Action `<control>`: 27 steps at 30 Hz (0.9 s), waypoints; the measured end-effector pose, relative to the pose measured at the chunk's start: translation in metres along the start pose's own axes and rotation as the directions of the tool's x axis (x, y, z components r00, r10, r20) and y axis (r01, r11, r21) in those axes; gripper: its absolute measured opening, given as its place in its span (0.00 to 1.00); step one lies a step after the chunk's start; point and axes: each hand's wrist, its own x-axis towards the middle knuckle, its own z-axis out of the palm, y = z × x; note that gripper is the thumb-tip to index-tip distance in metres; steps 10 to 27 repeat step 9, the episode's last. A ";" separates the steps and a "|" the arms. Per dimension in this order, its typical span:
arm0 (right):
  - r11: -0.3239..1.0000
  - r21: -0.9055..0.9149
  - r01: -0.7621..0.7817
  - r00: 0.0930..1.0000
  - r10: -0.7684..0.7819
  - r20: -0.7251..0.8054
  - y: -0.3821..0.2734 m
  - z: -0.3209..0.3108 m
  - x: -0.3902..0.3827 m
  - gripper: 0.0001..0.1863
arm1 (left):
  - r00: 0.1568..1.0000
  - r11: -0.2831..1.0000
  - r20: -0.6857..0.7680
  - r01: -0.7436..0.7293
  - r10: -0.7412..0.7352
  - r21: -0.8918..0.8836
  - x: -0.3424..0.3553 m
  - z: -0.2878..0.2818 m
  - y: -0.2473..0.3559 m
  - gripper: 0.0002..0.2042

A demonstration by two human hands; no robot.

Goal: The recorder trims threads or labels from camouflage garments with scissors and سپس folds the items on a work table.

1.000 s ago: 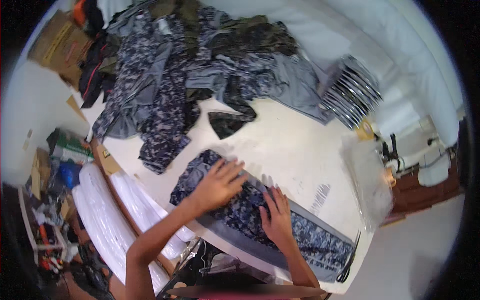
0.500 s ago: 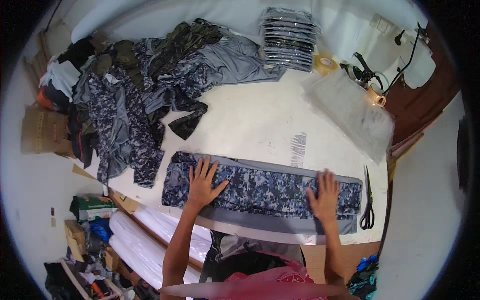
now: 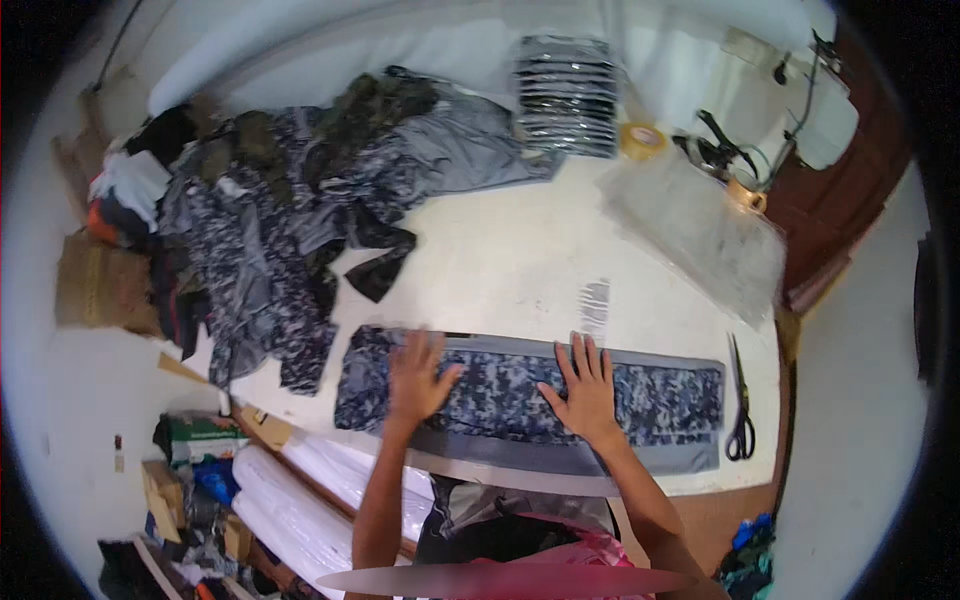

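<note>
Across the near side of the table lies a long folded garment in blue-grey pixel camouflage (image 3: 500,395), with plain grey fabric (image 3: 560,459) showing along its near and far edges. My left hand (image 3: 416,380) rests on it near the bunched left end, fingers spread and slightly smeared by motion. Around the middle of the garment, my right hand (image 3: 586,392) lies flat with its fingers apart. Neither hand grips the cloth. Black-handled scissors (image 3: 740,430) lie just beyond the garment's right end.
A heap of camouflage and grey clothes (image 3: 270,220) covers the table's far left. At the back stand a stack of bagged garments (image 3: 567,100), a tape roll (image 3: 643,140), a tape dispenser (image 3: 708,150) and clear plastic bags (image 3: 700,235). White wrapped rolls (image 3: 290,510) lie below the table's left side.
My right hand has slid left along the garment, from near its right end to its middle. My left hand stays near the left end. The whole view has shifted slightly.
</note>
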 end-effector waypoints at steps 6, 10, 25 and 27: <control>0.958 -0.037 -0.284 0.956 0.280 -0.087 0.059 -0.030 -0.030 0.38 | 0.994 0.993 0.011 0.107 -0.108 0.052 -0.021 -0.024 -0.069 0.32; 0.912 -0.127 -0.391 0.919 0.381 -0.098 0.089 -0.041 -0.053 0.41 | 0.988 0.985 -0.036 0.146 -0.150 -0.095 -0.013 -0.001 -0.052 0.40; 0.912 -0.127 -0.391 0.919 0.381 -0.098 0.089 -0.041 -0.053 0.41 | 0.988 0.985 -0.036 0.146 -0.150 -0.095 -0.013 -0.001 -0.052 0.40; 0.912 -0.127 -0.391 0.919 0.381 -0.098 0.089 -0.041 -0.053 0.41 | 0.988 0.985 -0.036 0.146 -0.150 -0.095 -0.013 -0.001 -0.052 0.40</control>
